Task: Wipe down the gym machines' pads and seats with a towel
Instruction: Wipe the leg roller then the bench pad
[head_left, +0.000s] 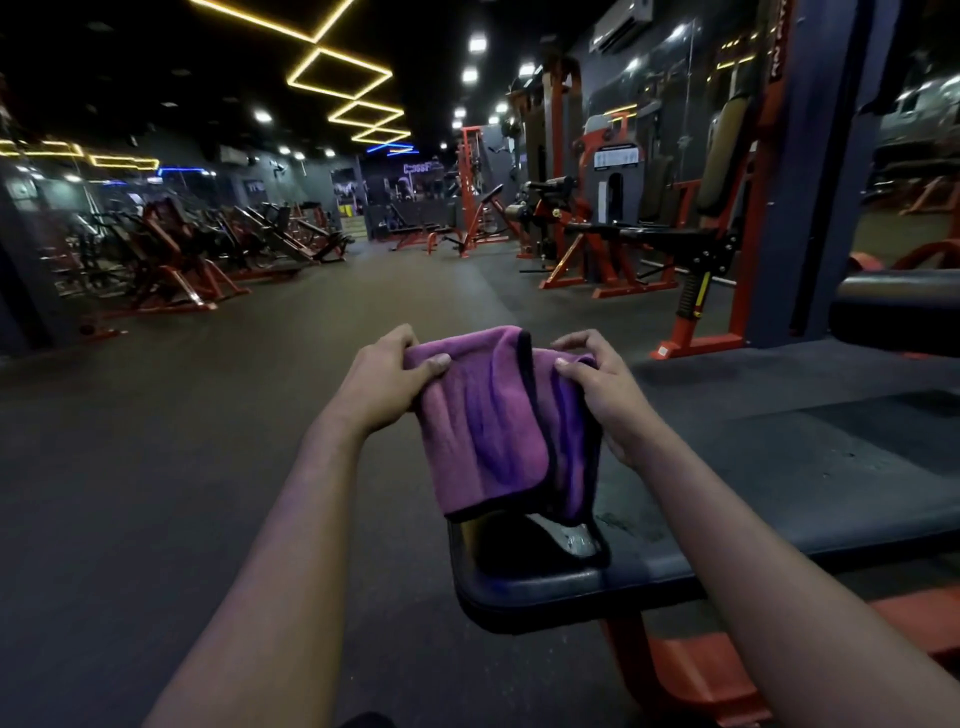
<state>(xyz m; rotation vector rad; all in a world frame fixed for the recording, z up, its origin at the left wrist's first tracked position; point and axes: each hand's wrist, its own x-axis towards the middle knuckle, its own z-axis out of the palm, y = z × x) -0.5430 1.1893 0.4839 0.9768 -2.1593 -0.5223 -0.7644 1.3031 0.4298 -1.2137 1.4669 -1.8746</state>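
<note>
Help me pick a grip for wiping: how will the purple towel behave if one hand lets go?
Probably floppy: the purple towel sags in folds below where the left hand and right hand pinch its top edge. Likely light, since pinches alone carry it. Its plush look suggests it would drag, not slide, on the black seat pad.

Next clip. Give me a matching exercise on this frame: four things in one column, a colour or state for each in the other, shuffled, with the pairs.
Things
1. towel
2. seat pad
3. frame under the pad
4. ceiling light strips

Descriptions
A. orange
B. yellow, outlining squares
C. purple with dark edging, gripped by the left hand and the right hand
D. black, below the hanging cloth

Pairs: 1-C, 2-D, 3-A, 4-B
</note>
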